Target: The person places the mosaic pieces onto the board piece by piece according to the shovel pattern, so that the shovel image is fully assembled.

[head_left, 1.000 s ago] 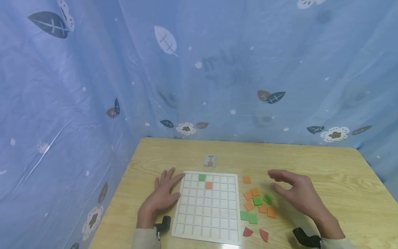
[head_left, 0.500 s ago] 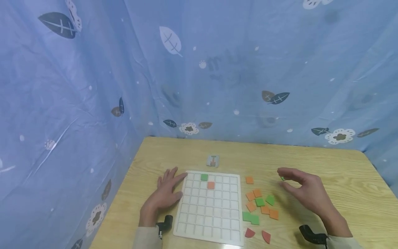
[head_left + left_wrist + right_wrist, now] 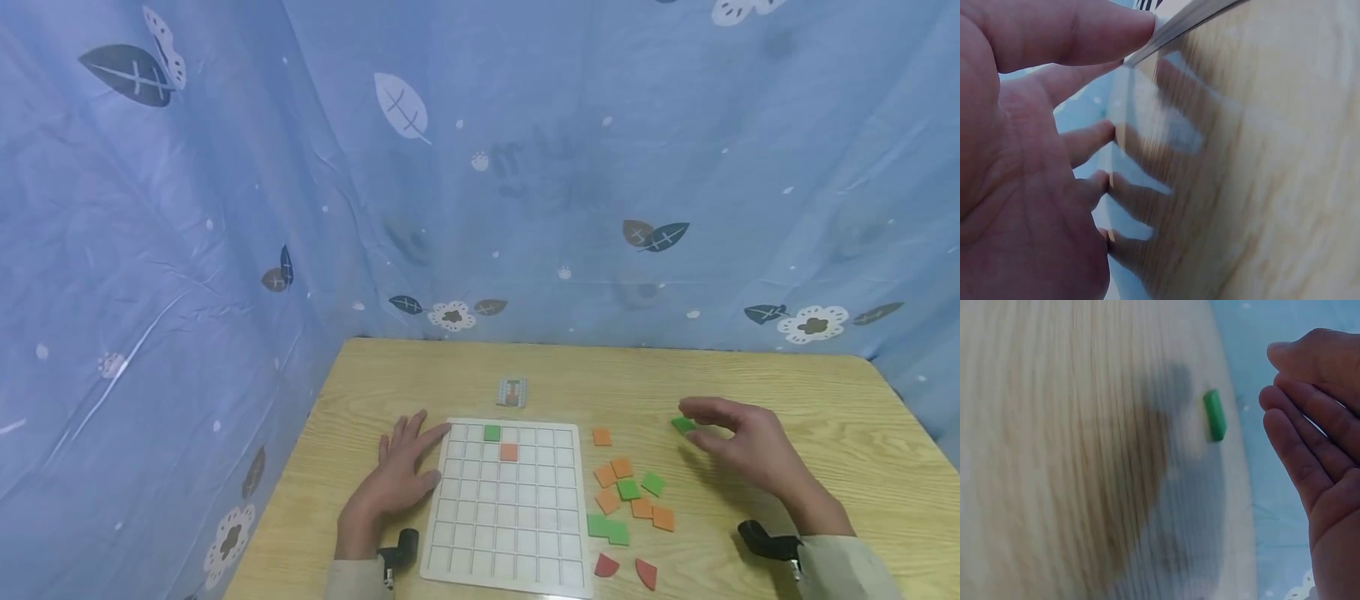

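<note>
My left hand (image 3: 397, 475) rests at the upper left of a white grid board (image 3: 513, 542), fingers spread; the left wrist view shows its thumb (image 3: 1116, 34) and index finger right at the board's edge, the other fingertips on the wood. On the board lie a green square tile (image 3: 492, 433) and an orange square tile (image 3: 509, 452). My right hand (image 3: 750, 437) hovers over the table to the right, fingers loosely bent. Just beyond its fingertips is a loose green tile (image 3: 682, 425); in the right wrist view this green tile (image 3: 1214, 416) lies on the wood, apart from the fingers.
Between board and right hand lie several loose orange tiles (image 3: 622, 467) and green tiles (image 3: 628, 489). Two red quarter-round pieces (image 3: 607, 566) lie nearer the front. A small patterned card (image 3: 512, 392) sits behind the board. Blue curtain (image 3: 555, 192) hangs along the table's back and left.
My right hand has shifted right, away from the loose tiles, and the green tile by its fingertips has come into view. The left hand has stayed at the board's edge.
</note>
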Demonstrator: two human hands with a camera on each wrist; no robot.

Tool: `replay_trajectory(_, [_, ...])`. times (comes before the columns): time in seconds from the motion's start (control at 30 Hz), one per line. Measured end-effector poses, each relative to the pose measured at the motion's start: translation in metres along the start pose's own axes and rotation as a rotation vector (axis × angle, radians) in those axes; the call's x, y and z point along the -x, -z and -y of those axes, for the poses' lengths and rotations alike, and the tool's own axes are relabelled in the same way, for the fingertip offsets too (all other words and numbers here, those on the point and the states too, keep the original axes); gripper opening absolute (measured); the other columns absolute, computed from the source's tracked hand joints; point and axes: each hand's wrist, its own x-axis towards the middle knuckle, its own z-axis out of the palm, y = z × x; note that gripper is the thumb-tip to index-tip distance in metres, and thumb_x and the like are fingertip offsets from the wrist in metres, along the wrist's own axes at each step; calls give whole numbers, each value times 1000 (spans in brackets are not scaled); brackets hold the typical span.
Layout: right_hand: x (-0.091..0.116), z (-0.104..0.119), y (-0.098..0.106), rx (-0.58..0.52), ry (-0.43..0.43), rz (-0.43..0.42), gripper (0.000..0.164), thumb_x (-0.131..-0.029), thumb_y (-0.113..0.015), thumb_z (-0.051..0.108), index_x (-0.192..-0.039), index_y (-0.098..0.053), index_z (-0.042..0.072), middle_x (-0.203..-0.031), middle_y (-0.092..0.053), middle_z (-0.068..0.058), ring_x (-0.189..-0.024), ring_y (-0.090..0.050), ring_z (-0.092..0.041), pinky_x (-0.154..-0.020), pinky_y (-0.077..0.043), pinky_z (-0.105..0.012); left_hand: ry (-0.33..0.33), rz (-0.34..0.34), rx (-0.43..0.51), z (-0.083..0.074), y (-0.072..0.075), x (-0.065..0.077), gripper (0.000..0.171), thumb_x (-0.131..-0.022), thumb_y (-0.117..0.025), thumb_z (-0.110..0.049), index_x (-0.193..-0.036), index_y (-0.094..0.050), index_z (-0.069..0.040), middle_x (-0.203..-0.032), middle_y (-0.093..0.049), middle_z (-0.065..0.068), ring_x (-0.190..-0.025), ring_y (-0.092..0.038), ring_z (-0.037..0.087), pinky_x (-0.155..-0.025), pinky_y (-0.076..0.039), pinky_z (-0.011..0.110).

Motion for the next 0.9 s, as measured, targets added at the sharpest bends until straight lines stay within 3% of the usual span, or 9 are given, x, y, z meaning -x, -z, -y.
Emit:
replay_trajectory(0.2, [-13,-13,1,21,-41,92,44,-92,-87,10,-134,-77,11,-127,-81,-11,-111,-75,1,-84,-58,-12,19,5,1,-1,0,0,76,-92,-69,-7,-164,-53,-22,-182,-18,23,-169,2,52,-131,10,75])
replay_trajectory(0.37, [-17,-21,-1,39,-55,124,44,-91,-88,11,-134,-78,11,-128,-81,-11,-111,-75,1,-86,-58,-12,29,7,-9,-1,-1,0,75,-93,-69,-7,-165,-52,-21,-182,-18,21,-170,2,51,-132,9,74])
replay_trajectory(0.63, [-14,-29,-1,59,-34,110,42,-90,-88,9,-131,-79,13,-127,-81,-11,-108,-70,12,-86,-56,-9,2,4,-11,0,-1,-3,75,-92,-68,-7,-164,-53,-21,-182,-19,24,-169,1,52,-132,9,75])
replay_trajectory(0.9, [-12,-34,-2,62,-27,86,41,-89,-87,3,-128,-80,12,-124,-82,-13,-105,-69,14,-84,-56,-7,6,-6,-5,-1,0,-1,75,-92,-70,-7,-163,-54,-22,-181,-20,23,-169,0,53,-131,8,76])
